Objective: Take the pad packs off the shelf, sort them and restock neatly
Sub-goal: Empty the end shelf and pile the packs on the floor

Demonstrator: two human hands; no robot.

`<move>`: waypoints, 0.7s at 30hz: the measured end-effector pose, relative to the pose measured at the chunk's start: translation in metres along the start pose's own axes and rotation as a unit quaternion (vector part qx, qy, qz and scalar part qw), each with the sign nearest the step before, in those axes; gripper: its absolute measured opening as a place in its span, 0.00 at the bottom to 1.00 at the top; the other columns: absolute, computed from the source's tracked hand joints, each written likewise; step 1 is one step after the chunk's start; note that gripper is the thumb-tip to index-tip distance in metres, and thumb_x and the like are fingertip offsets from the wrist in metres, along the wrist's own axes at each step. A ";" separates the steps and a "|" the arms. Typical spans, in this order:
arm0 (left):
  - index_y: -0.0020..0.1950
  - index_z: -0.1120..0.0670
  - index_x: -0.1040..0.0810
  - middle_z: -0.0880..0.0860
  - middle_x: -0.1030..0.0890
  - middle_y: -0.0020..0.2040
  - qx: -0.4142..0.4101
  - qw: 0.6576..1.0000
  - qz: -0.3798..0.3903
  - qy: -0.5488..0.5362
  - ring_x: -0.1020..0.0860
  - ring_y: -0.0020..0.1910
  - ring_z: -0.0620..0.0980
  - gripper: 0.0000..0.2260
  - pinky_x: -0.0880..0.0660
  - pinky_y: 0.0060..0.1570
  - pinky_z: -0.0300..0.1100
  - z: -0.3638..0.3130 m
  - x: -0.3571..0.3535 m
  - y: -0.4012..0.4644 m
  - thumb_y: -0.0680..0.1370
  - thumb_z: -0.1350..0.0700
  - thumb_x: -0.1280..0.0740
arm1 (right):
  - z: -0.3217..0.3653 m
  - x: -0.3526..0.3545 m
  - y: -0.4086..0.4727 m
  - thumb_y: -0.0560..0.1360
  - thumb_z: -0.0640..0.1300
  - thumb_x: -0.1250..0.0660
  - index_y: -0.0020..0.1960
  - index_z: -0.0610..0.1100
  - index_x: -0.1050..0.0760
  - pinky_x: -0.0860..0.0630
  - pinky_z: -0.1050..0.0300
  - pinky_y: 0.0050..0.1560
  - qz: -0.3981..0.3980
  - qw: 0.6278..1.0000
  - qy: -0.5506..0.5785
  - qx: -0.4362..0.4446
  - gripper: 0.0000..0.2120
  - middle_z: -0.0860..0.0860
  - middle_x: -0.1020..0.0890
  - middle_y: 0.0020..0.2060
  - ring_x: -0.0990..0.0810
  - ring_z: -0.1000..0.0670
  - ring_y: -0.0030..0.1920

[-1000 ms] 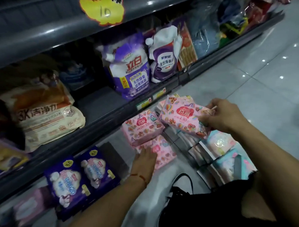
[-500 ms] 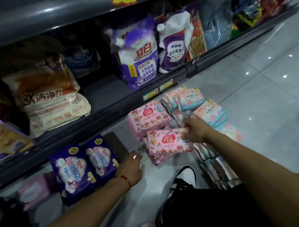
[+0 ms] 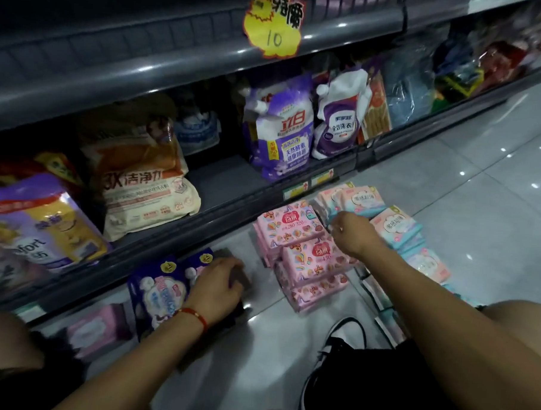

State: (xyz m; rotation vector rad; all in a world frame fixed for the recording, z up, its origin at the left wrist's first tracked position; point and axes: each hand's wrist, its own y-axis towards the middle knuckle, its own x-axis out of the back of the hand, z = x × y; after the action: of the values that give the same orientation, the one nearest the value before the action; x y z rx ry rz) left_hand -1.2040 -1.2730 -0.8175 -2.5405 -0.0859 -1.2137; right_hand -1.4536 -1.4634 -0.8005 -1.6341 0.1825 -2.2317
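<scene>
Ok so my left hand [image 3: 217, 287] grips the dark-blue pad packs [image 3: 163, 290] on the floor by the shelf [image 3: 200, 229], prob to lift them. Right hand [image 3: 351, 231] reaches over the pink packs [image 3: 304, 252] toward the teal packs [image 3: 395, 224], fingers curled, can't tell if holding anything. Piles grouped by colour, sorting underway
</scene>
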 end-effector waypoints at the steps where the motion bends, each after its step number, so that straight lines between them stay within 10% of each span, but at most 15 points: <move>1: 0.64 0.52 0.21 0.53 0.20 0.62 -0.001 1.000 -0.023 -0.013 0.23 0.61 0.52 0.17 0.31 0.61 0.37 -0.003 0.016 -0.002 0.75 0.62 0.33 | 0.012 0.011 -0.004 0.80 0.42 0.36 0.61 0.45 0.20 0.21 0.51 0.54 -0.016 0.999 0.023 0.027 0.11 0.44 0.15 0.55 0.17 0.43 0.51; 10: 0.54 0.46 0.20 0.43 0.18 0.46 -0.016 0.949 -0.300 -0.093 0.21 0.42 0.41 0.13 0.27 0.45 0.40 -0.011 0.216 -0.064 0.73 0.60 0.32 | 0.213 0.074 -0.075 0.78 0.36 0.33 0.47 0.54 0.19 0.19 0.57 0.51 -0.068 0.896 0.305 0.315 0.13 0.54 0.13 0.43 0.15 0.53 0.45; 15: 0.53 0.51 0.17 0.45 0.16 0.48 0.009 0.888 -0.457 -0.048 0.19 0.48 0.44 0.13 0.23 0.53 0.40 0.028 0.326 -0.120 0.72 0.64 0.32 | 0.373 0.091 -0.116 0.76 0.36 0.33 0.51 0.50 0.18 0.26 0.69 0.49 -0.119 0.826 0.309 0.456 0.11 0.58 0.15 0.46 0.18 0.58 0.44; 21: 0.55 0.54 0.18 0.52 0.18 0.51 0.067 0.846 -0.521 0.088 0.20 0.52 0.54 0.15 0.29 0.56 0.43 0.089 0.415 -0.153 0.70 0.65 0.29 | 0.523 0.072 -0.122 0.76 0.42 0.34 0.62 0.49 0.22 0.29 0.48 0.66 -0.127 0.824 0.183 0.522 0.14 0.49 0.18 0.58 0.23 0.45 0.63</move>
State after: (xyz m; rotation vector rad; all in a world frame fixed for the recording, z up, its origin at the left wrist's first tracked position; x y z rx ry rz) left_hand -0.9027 -1.1348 -0.5114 -2.1962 -1.6037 -1.6585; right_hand -1.0063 -1.3188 -0.5301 -0.6359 -1.0390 -2.1204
